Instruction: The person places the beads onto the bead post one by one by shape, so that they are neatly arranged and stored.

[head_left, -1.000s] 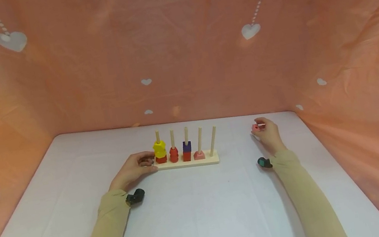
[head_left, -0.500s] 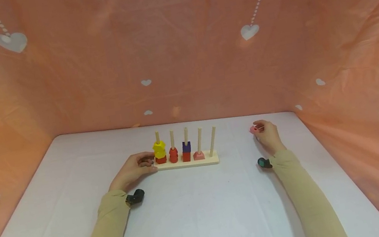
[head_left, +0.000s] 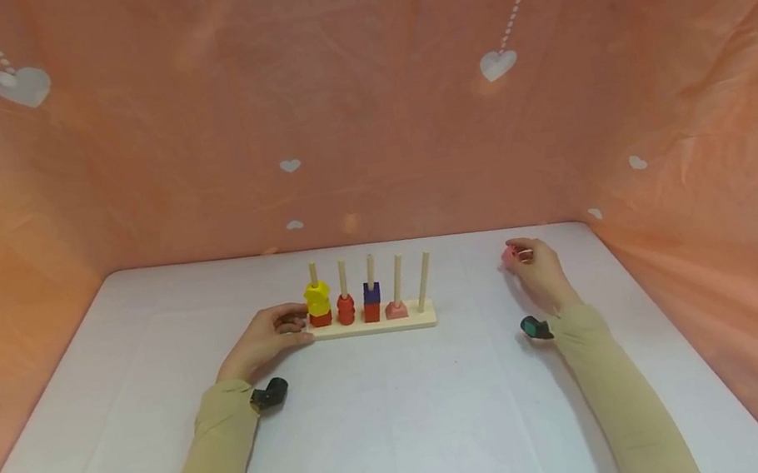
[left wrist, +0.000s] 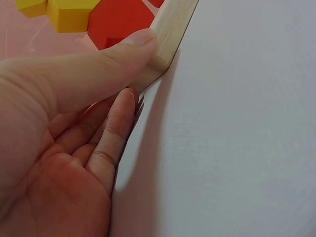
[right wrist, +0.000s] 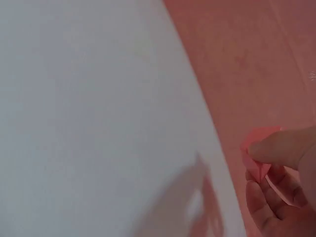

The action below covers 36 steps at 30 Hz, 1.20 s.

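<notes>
My left hand grips the left end of a wooden peg board; in the left wrist view the thumb lies on the board's end, with the other fingers beside and below it. Five upright pegs would exceed a simple count, so several pegs stand on it. Yellow blocks sit over a red one on the leftmost peg, red blocks beside them, then a purple block over red, then a pink block. The rightmost peg is bare. Raised over the table, my right hand pinches another pink block.
A white-covered table carries the board. Behind it and along both sides hangs an orange-pink cloth with white hearts. Each wrist wears a small black camera, such as the left one.
The pink block has turned between my right fingers, and the right wrist has shifted slightly to the right. My left hand keeps its grip on the board.
</notes>
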Tool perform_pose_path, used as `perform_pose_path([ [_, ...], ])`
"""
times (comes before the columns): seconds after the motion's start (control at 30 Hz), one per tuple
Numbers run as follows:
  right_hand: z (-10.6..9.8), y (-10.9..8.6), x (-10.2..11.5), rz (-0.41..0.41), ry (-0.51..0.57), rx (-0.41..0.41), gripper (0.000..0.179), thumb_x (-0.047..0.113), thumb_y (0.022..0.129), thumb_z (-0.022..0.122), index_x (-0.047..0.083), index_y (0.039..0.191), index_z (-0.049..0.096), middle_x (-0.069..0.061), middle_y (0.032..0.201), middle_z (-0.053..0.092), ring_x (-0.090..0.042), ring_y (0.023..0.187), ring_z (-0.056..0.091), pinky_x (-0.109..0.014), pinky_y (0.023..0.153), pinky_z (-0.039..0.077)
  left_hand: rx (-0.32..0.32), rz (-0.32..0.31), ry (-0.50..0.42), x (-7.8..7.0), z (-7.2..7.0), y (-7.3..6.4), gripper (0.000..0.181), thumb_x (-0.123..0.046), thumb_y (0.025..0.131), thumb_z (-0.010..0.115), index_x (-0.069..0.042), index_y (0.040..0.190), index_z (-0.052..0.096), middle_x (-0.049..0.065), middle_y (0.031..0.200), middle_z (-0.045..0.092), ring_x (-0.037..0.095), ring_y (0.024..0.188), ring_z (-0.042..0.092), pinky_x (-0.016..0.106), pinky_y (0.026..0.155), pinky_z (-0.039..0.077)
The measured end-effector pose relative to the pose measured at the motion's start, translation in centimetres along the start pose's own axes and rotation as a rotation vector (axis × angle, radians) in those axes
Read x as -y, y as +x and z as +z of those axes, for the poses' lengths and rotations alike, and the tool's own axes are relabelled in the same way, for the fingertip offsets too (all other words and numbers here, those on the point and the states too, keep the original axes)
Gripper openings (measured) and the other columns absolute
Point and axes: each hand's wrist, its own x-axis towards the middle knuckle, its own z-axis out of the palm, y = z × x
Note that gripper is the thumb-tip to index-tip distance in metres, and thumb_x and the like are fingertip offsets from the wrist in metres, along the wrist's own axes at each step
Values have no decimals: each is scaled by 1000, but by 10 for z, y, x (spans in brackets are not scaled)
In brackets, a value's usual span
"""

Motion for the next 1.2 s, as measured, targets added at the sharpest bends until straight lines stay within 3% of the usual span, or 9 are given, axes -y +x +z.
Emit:
perform_pose_path([
  [0.2,-4,-9,23,-62,196,-51,39,4,91,64,-6,126,52,-21,119,55,-27,107,57,-15,82,48,0,-4,4,2,-1,3,67,-22,78,80,0,134,50,13,121,57,27,106,53,37,97,44],
  [0.43,2,-15,60,-135,467,-56,41,-2,85,69,-10,121,51,-11,110,55,-7,93,63,-17,80,50,1,3,-9,2,-1,1,65,-19,80,79,1,134,49,15,122,56,27,105,53,36,96,44],
  [0.93,35,-26,125,-256,752,24,35,-3,84,70,-2,116,58,-11,112,60,-18,103,61,-24,89,48,5,7,3,-2,1,1,65,-19,80,79,1,134,50,14,122,56,27,105,53,38,96,44],
  [1.2,58,-32,144,-253,849,93,30,-10,84,66,10,106,61,-7,107,60,-19,102,60,-28,91,48,8,24,11,1,-1,3,63,-18,81,78,2,134,50,14,120,57,26,104,54,36,94,45],
])
